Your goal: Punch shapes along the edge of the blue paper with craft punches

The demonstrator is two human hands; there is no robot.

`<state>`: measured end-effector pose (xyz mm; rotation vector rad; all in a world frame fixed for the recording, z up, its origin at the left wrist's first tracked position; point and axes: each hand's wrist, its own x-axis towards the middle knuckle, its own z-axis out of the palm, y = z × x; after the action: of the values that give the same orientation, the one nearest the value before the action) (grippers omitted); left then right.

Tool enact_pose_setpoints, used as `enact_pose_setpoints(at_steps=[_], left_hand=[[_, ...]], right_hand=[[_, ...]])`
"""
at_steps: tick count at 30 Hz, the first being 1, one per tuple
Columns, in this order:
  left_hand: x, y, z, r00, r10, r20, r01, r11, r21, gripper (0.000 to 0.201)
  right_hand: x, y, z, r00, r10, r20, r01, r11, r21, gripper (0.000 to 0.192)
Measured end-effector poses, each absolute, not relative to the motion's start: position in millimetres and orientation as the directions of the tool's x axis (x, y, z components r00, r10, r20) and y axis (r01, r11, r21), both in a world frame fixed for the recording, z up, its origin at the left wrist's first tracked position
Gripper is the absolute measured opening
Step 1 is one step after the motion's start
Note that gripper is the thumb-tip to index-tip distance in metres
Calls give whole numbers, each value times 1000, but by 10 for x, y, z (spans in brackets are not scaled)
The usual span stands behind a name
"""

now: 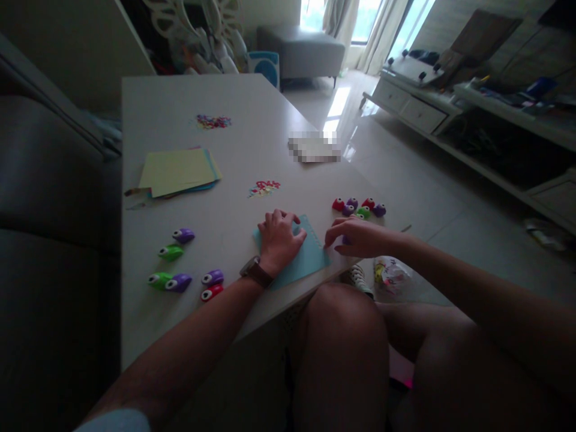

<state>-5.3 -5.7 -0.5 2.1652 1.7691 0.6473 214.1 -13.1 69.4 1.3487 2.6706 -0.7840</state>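
teal paper sheet (306, 255) is lying flat near the front edge of the table (180, 114), and the left hand (279, 240) is pressing down on it with fingers curled, pinning it rather than gripping it. right hand (357, 237) sits at the sheet's right edge with the fingers closed around a small purple punch (345, 240), though most of that is hidden so i can't say how firm the hold is.

biggest risk imo: the sheet is close to the table lip, so if the left palm lifts it could slide or skew and slip out of line with the punch.

other stuff around: a cluster of red, purple and green punches (360, 207) just behind the right hand, easy to knock. more punches (180, 264) off to the left, a stack of coloured paper (180, 172) further back, and two piles of confetti bits (264, 188) that a sleeve could scatter.
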Motion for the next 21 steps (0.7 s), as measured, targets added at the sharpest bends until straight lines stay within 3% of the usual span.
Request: enact_pose_setpoints(at_steps=[8,15,17,21], left_hand=[[-47,-63,6,153,978,144,861,-203,466,20],[-44,-58,2,156,976,152,860,-210,465,19],[-43,-58,9,153,977,147,862,-205,463,19],[-43,-59,20,151,978,143,863,-201,464,20]], right_hand=[[2186,-21,611,-476,868,-140,815,376,-441,16],[2178,0,543,-525,828,-196,789,387,-477,14],[2163,17,524,-532,826,-185,777,391,-493,22],[2099,72,504,-526,850,-35,741,438,-509,53]])
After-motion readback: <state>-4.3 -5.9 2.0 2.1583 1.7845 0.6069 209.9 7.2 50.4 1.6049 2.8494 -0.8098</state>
